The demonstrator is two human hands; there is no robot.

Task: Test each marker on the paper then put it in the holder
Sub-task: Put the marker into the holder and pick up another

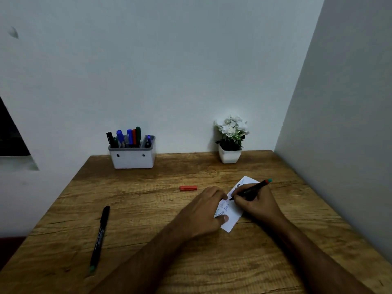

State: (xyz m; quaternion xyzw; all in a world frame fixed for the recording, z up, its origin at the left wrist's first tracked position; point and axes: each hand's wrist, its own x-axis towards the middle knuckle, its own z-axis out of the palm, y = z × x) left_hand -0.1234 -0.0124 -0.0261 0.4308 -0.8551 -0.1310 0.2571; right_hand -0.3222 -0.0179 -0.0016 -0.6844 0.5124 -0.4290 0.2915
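Head view, wooden desk seen from above and in front. A small slip of paper is shown at about 4 o'clock from the desk centre, pinned flat by the left hand; its fingers are spread and pressed onto the sheet, the thumb lying on the near edge, presumably so that the slip cannot slide under the pen stroke. A black-barrelled marker is grasped in the right hand in a writing pinch, with the tip touching the paper and the tail tilted away toward 2 o'clock. A red cap is seen lying loose on the desk at 10 o'clock from the paper, apparently set aside while this marker is tried. A second, capped black marker lies at 8 o'clock, well apart from the hands, and is judged to be awaiting its test. The white holder stands against the wall at 11 o'clock and is already filled with several markers, blue, red, green and black. A potted plant is placed at 1 o'clock.

Coloured scribbles are visible on the paper, but no word can be read; pale print along the barrels is too small to decipher.
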